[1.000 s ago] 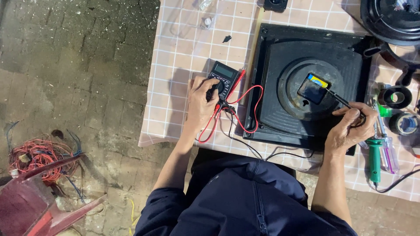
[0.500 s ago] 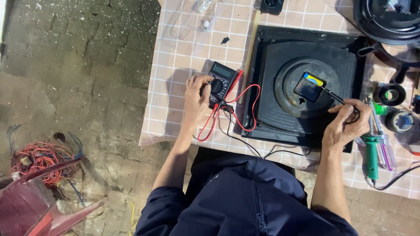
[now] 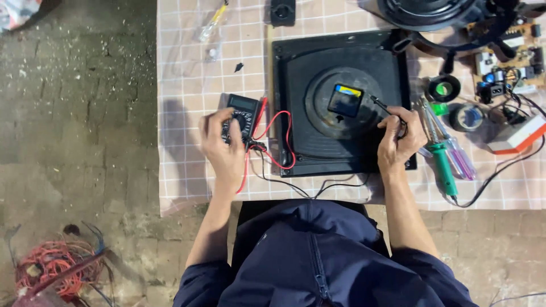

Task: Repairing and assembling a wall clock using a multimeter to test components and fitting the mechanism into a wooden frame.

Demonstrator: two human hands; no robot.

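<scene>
My left hand (image 3: 223, 149) rests on a black multimeter (image 3: 242, 112), fingers on its round dial. Red and black leads (image 3: 277, 142) run from the meter across the checked tablecloth (image 3: 187, 113). My right hand (image 3: 400, 139) pinches a thin black probe (image 3: 380, 103) whose tip points at a small dark square part with a blue and yellow edge (image 3: 345, 100). That part lies in the middle of a large black square housing (image 3: 296, 62) with a round recess.
Right of the housing lie a green-handled soldering iron (image 3: 442, 165), screwdrivers (image 3: 460, 158), two tape rolls (image 3: 444, 88), a circuit board (image 3: 508, 62) and a white and orange box (image 3: 520, 133). A round black fan part (image 3: 426, 8) sits at the top. Red wire (image 3: 48, 267) lies on the floor.
The view has shifted, so the table sits further left. My left hand stays on the meter dial and my right hand keeps the probe near the square part.
</scene>
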